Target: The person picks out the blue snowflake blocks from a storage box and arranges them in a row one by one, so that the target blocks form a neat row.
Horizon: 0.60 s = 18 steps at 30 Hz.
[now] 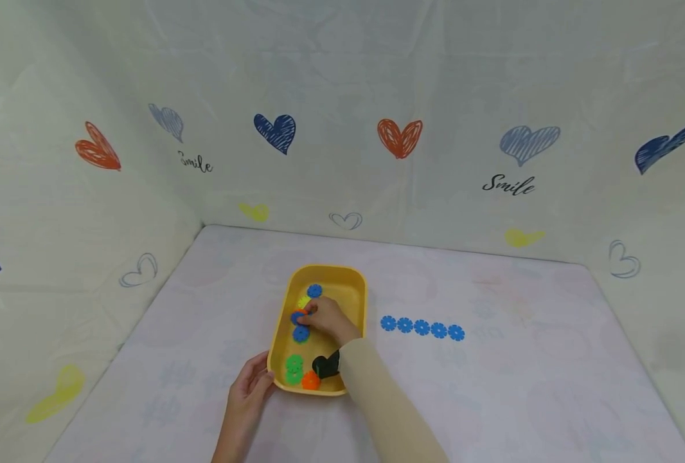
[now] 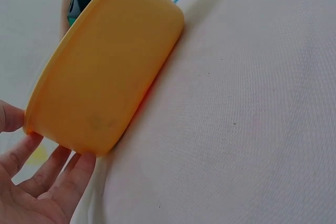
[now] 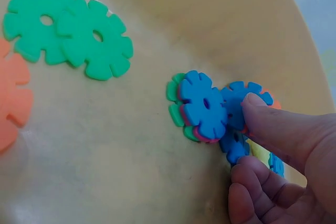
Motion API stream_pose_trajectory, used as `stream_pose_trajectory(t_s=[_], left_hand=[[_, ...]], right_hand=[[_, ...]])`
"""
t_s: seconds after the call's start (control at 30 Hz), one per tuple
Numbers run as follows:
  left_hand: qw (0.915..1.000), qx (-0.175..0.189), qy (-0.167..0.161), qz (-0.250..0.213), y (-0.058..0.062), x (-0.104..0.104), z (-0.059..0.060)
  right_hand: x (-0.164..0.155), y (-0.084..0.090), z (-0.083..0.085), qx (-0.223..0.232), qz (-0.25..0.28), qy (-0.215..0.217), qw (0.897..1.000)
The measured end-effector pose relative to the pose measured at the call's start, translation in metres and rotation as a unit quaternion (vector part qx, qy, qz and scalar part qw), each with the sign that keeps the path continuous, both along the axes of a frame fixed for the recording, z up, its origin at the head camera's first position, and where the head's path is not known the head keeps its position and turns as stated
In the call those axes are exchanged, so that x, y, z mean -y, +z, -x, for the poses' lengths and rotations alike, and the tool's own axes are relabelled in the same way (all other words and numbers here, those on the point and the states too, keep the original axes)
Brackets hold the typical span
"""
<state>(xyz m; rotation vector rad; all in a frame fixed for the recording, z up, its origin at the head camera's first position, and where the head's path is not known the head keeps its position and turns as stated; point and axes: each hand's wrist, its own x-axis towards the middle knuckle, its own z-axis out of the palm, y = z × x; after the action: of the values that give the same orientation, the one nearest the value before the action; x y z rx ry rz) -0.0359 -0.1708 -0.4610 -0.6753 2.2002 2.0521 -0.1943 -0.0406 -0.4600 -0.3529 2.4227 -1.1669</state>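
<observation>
A yellow plastic tub stands on the table. At its near left corner my left hand grips the rim, with the thumb at the edge and the fingers against the outer wall. Inside the tub, my right hand pinches a blue notched disc under its thumb. Just beside that lies another blue disc, stacked over pink and green ones. Farther up are a blue disc and a yellow disc. Two green discs overlap near an orange disc.
Right of the tub, several blue discs lie in a straight row on the white tabletop. A dark wrist device sits on my right wrist, over the tub's near end. A white wall covering with printed hearts rises behind the table.
</observation>
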Motion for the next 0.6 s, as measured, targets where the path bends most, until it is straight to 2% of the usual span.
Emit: stream_pose_trajectory(t_s=[0.6], left_hand=[[0.9997,-0.024,-0.001,-0.008,-0.0017,0.0012,-0.0021]], right_hand=[[-0.0031,0.0044,0.0023,0.016,0.017,-0.037,0.999]])
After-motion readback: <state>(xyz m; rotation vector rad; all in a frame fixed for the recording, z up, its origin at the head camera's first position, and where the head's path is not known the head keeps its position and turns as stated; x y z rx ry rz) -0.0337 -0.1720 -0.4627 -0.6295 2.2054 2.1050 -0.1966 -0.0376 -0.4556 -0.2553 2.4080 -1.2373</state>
